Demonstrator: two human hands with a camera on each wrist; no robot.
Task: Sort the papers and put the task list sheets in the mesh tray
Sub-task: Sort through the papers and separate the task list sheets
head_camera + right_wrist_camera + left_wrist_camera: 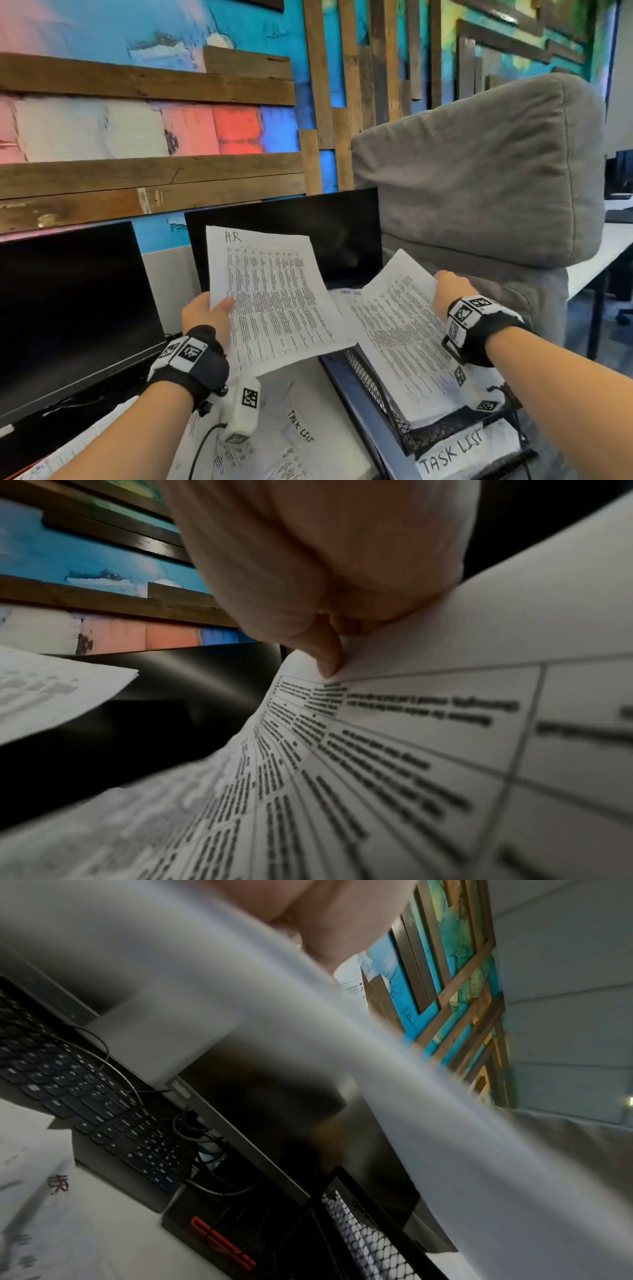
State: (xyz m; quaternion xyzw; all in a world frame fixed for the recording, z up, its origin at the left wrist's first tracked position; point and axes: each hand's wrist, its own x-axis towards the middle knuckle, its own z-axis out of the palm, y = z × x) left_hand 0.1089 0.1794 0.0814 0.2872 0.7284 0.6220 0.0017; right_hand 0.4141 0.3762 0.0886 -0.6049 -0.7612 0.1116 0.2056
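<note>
Pinched by the left hand (205,313) at its edge, a thin white printed sheet headed "H.R." (274,294); by the right hand (452,287), a limp, sagging printed sheet (400,329) over the black mesh tray (373,380), best gripped near a corner.

Looks like an office to me, one of those trendy ones: two dark monitors (68,308) and a keyboard (85,1091) on a white table (596,260), printed papers (274,442) spread around, a black mesh tray (376,387), and a painted wall (137,120) with reclaimed wood planks.
</note>
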